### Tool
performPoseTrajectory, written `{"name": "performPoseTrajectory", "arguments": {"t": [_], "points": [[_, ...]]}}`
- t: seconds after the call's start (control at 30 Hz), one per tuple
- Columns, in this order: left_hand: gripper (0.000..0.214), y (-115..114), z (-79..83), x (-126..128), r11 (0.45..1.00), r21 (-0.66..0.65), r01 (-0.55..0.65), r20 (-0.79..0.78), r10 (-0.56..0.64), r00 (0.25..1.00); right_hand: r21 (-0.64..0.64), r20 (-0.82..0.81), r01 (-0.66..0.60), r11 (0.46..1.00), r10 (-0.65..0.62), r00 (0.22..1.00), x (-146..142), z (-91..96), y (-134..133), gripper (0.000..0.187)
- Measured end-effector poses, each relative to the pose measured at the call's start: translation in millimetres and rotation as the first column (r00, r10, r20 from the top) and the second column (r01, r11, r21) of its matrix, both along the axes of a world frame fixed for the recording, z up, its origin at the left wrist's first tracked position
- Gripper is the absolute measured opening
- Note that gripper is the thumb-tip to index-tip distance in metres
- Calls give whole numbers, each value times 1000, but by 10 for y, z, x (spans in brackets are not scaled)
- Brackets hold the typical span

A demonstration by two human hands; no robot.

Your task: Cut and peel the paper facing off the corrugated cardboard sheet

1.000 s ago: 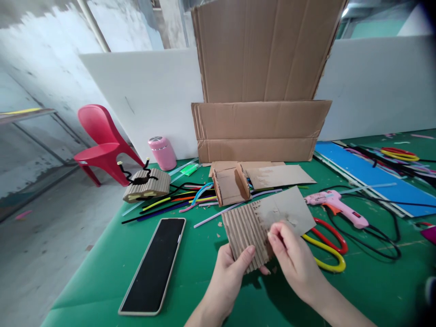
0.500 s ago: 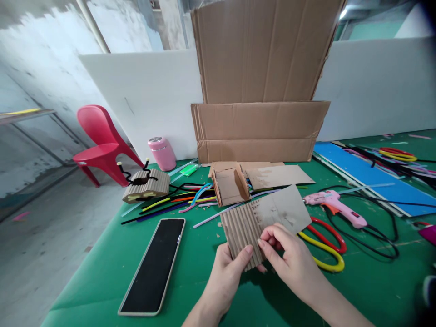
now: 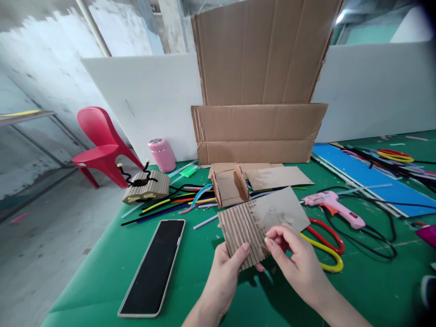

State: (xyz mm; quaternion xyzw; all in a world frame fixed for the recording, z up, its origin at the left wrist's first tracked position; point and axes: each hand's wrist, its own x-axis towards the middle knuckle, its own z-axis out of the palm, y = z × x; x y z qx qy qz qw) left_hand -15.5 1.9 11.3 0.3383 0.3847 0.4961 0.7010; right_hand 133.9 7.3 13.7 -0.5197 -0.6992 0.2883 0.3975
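Note:
I hold a brown cardboard piece (image 3: pixel 259 222) over the green table (image 3: pixel 190 290); its left half shows bare corrugated ribs and its right half still has smooth paper. My left hand (image 3: pixel 223 272) grips the ribbed lower left corner, thumb on top. My right hand (image 3: pixel 294 261) pinches the smooth paper layer near the middle of the piece's lower edge with thumb and fingers.
A black phone (image 3: pixel 153 265) lies to the left. Red and yellow scissors (image 3: pixel 323 245) and a pink glue gun (image 3: pixel 332 206) lie to the right. Behind are a small cardboard build (image 3: pixel 230 186), coloured pipe cleaners (image 3: pixel 177 202), a ribbed cardboard model (image 3: pixel 146 188), a pink can (image 3: pixel 162 153), large cardboard sheets (image 3: pixel 259 131), a blue sheet (image 3: pixel 371 177) and a red chair (image 3: pixel 100 145).
The cardboard piece has shifted slightly left and up in my hands. My right fingers slid left along its lower edge and regripped the paper layer.

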Motion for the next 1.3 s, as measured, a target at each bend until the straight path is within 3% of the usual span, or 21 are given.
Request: {"name": "performPoseTrajectory", "arguments": {"t": [0.3,0.37,0.5,0.63,0.77,1.0,1.3], "points": [[14,0,-22,-5,1000,27,9,3,-9,1000,41,294,-95,995,79,953,-46,6,-24,14],[13,6,-37,-10,1000,25,11,11,-11,1000,22,282,-91,996,81,956,-54,-5,-18,16],[16,18,-36,-13,1000,2,1,55,-1,998,-54,85,-1,999,6,996,-22,-23,-25,17],[16,27,-16,-11,999,-21,-29,63,31,998,-13,21,31,999,-31,999,26,-46,-75,7],[15,30,-20,-13,1000,-2,-14,49,14,999,69,106,-43,997,35,994,3,-84,-116,7],[16,15,-44,-12,995,95,-10,-47,15,999,160,221,-8,987,-28,975,-58,-95,-131,5],[16,13,-57,-31,995,99,-19,-76,26,997,249,361,-144,958,46,931,-29,-55,-88,15]]}}
